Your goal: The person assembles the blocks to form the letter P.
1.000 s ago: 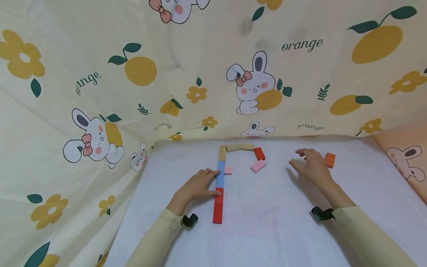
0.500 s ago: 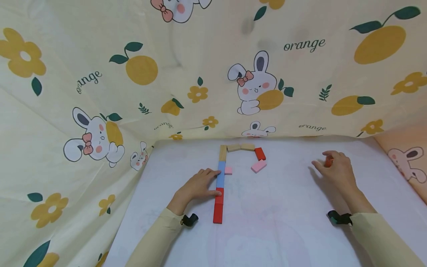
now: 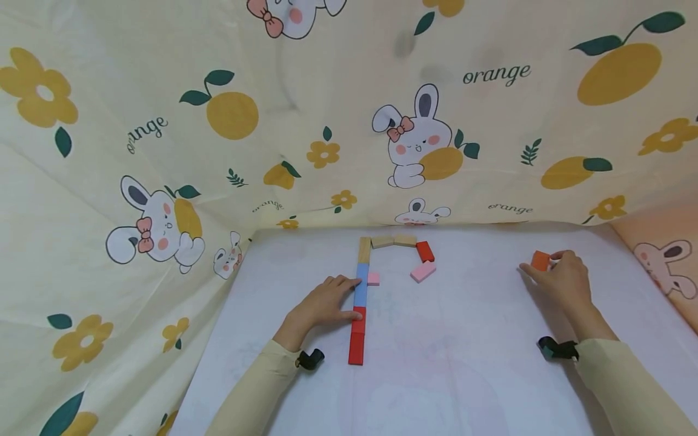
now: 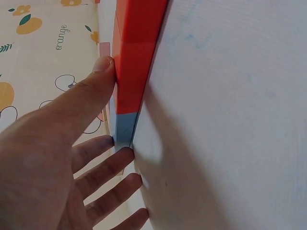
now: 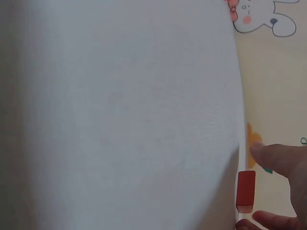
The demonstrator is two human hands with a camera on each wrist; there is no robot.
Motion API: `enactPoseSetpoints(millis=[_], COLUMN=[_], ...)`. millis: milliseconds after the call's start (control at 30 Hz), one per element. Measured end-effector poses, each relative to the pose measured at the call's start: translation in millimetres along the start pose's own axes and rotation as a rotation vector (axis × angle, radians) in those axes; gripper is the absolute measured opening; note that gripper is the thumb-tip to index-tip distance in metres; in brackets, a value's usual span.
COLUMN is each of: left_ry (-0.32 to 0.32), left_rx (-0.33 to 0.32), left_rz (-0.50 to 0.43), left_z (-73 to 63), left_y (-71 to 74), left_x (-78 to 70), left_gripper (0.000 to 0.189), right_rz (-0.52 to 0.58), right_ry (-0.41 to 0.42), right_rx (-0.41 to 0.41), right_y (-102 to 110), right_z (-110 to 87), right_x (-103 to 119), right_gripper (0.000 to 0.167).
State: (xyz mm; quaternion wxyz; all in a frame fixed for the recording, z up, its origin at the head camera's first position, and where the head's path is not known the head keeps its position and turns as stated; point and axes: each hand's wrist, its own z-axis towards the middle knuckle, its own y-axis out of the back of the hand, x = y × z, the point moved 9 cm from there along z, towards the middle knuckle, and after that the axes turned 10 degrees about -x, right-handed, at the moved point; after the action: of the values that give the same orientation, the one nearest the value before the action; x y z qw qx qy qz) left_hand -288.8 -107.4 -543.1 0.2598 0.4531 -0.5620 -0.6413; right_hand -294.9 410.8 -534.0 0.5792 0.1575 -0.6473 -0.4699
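My left hand lies along a straight row of blocks, its thumb at a red block and its forefinger at the blue section. In the left wrist view, the thumb rests on the red block, with the other fingers spread near the blue one. Far to the right, my right hand has its thumb and fingers on either side of an orange block. The right wrist view shows a gap between the thumb and that block; the fingertips are close at its other side.
Another red block ends the row's near side; a tan block ends the far side. Two more tan blocks, a red block and a pink block curve rightward. A small pink block adjoins the row.
My right hand has moved right, passing partly over the orange block, and now has it between thumb and fingers. The left hand and the row have stayed in place.
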Motion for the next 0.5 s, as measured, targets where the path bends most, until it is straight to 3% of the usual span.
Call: enactPoseSetpoints(millis=[500], left_ry=[-0.003], left_rx=[-0.004], left_rz=[-0.005], left_z=[-0.2], left_y=[1.3], left_x=[-1.3], left_gripper=[0.091], right_rz=[-0.006], right_ry=[-0.049], right_rx=[0.042], right_y=[-3.1], right_z=[3.6], right_x=[-4.2], right_gripper=[0.068])
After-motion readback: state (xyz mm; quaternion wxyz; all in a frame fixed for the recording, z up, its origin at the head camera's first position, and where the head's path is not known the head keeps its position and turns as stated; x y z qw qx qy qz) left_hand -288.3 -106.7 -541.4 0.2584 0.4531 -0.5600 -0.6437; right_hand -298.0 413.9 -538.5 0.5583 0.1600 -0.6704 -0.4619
